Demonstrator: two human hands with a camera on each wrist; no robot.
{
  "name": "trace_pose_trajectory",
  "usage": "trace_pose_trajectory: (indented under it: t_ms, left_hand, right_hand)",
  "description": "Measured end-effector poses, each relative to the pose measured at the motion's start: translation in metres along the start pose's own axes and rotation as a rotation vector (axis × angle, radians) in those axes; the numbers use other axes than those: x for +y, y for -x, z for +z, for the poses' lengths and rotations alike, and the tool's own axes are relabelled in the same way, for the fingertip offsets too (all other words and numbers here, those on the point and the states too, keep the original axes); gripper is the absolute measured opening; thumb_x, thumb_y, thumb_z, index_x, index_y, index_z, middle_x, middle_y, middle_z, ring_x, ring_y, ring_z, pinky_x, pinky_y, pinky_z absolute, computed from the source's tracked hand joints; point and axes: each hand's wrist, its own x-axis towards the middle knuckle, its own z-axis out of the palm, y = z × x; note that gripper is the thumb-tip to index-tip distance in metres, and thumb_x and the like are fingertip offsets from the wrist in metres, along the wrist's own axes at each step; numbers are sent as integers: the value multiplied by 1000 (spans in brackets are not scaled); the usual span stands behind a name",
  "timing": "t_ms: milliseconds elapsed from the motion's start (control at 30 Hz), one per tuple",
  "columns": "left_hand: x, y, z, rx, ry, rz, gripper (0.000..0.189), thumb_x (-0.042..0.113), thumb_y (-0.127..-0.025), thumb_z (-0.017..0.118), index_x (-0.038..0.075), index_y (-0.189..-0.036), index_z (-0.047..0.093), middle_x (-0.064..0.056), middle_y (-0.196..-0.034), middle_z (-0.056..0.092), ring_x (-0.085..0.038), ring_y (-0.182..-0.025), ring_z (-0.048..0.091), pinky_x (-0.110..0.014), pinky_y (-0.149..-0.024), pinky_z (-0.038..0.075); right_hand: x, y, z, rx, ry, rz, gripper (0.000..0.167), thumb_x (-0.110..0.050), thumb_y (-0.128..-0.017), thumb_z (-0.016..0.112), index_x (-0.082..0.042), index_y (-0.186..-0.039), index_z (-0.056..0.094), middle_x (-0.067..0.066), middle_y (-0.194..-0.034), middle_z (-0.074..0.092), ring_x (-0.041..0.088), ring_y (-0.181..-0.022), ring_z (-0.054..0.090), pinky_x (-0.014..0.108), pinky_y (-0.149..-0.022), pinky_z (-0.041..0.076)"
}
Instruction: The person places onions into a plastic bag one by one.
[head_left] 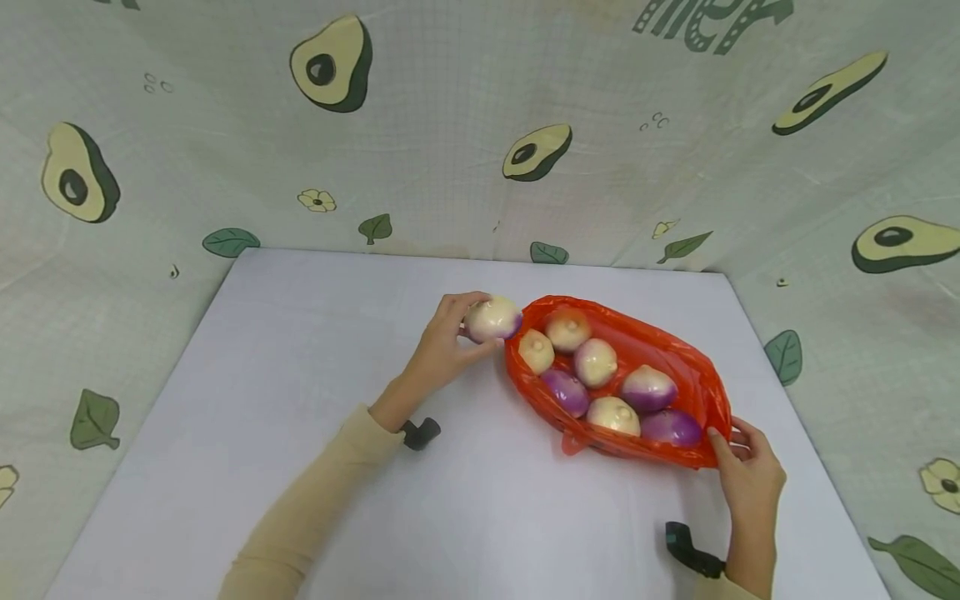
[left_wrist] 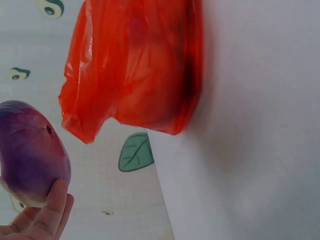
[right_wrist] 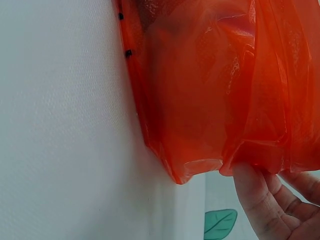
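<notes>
My left hand (head_left: 442,342) grips a cream-and-purple turnip (head_left: 492,319), thumb below and fingers behind it. It is close beside the left end of an open red plastic bag (head_left: 690,367). In the left wrist view the turnip (left_wrist: 32,150) shows its purple side with a small dark spot, and fingertips (left_wrist: 56,197) press on it. Several more glossy turnips (head_left: 649,389) lie inside the bag, some cream side up, some purple. At the bag's right end my right hand (head_left: 750,475) pinches the rim, thumb inside and fingers outside; the right wrist view shows the thumb (right_wrist: 252,195) against the plastic.
The bag rests on a white table (head_left: 262,375), toward its right side. Behind and beside the table hangs a pale cloth (head_left: 435,100) printed with avocados and leaves. Black devices (head_left: 422,433) are strapped at both wrists.
</notes>
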Motion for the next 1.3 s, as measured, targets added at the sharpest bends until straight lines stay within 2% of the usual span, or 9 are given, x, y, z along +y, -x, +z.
trace_pose_trajectory:
  t_ms: [200,333,533,700,867,1067,1300]
  left_hand:
    - [19,2,18,-45,17,27,57,31,-80,71,23,-130,46,-6,-122,43,-18,-100,53,-34,-82,54]
    - [28,3,32,-91,14,28,58,36,-80,70,26,-131,45,-4,-123,42,-18,-104,53,-36,-87,53]
    - [40,3,50,-132,25,47,56,35,-81,70,28,-131,45,-4,-123,42,-22,-113,51,-39,-93,49]
    - [49,0,66,-160,29,59,57,37,-81,70,31,-132,45,-3,-122,42,-19,-107,51,-28,-87,52]
    - [57,-3,83,-195,22,77,58,39,-81,69,32,-133,44,0,-128,41,-18,-114,46,-28,-89,50]
    - [63,-7,102,-249,-7,97,59,42,-83,67,33,-135,42,-2,-129,40,-15,-110,49,-27,-91,49]
    - [65,-15,127,-311,-68,101,58,45,-85,63,35,-136,39,0,-129,40,-9,-110,48,-25,-92,46]
  right_hand:
    - [-1,0,0,-8,-6,7,64,-45,-92,48,-13,-145,31,18,-135,43,30,-114,44,5,-51,41]
    - [-1,0,0,-10,-7,9,63,-44,-92,48,-13,-145,32,18,-135,43,30,-114,44,5,-52,41]
    - [-1,0,-1,-13,3,14,64,-45,-92,48,-13,-145,31,18,-135,43,31,-117,43,15,-61,51]
    - [0,-1,-1,-10,5,9,64,-45,-92,48,-13,-145,31,18,-135,43,30,-116,44,10,-57,47]
    - [1,0,-1,-9,-2,5,64,-45,-92,48,-13,-145,31,18,-136,43,30,-115,43,4,-51,39]
    - [0,0,-1,-11,-2,8,64,-45,-92,48,-14,-145,31,18,-136,43,31,-116,43,6,-51,41]
    - [1,0,0,-8,-2,4,64,-44,-92,48,-13,-145,31,18,-136,43,30,-114,44,4,-51,38]
